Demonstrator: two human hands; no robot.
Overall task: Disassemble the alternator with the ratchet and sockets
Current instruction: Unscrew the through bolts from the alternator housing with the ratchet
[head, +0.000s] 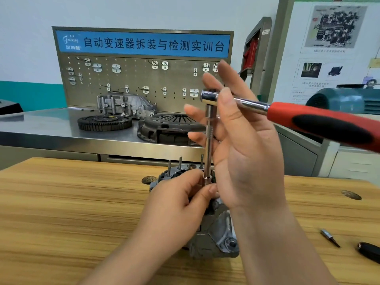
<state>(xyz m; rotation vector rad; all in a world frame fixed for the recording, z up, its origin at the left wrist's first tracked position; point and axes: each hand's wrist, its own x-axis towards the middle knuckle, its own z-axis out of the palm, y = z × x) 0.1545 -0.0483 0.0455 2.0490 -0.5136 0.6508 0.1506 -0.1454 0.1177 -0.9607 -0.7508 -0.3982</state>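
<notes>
The grey alternator (218, 233) stands on the wooden table (61, 202), with thin studs (180, 161) sticking up from its top. A ratchet (320, 122) with a red and black handle sits on a long extension (209, 140), which runs down to a socket (206, 178) on the alternator's top. My left hand (176, 204) curls over the alternator and pinches the socket's lower end between thumb and forefinger. My right hand (246, 153) is raised, palm toward me, fingers straight and spread behind the extension. Its thumb lies across the ratchet's neck by the head.
A small metal bit (330, 237) and a black tool handle (370, 253) lie on the table at the right. Behind, a steel bench carries a flywheel (104, 122), a clutch cover (170, 126) and an aluminium housing (125, 104), under a pegboard (133, 79).
</notes>
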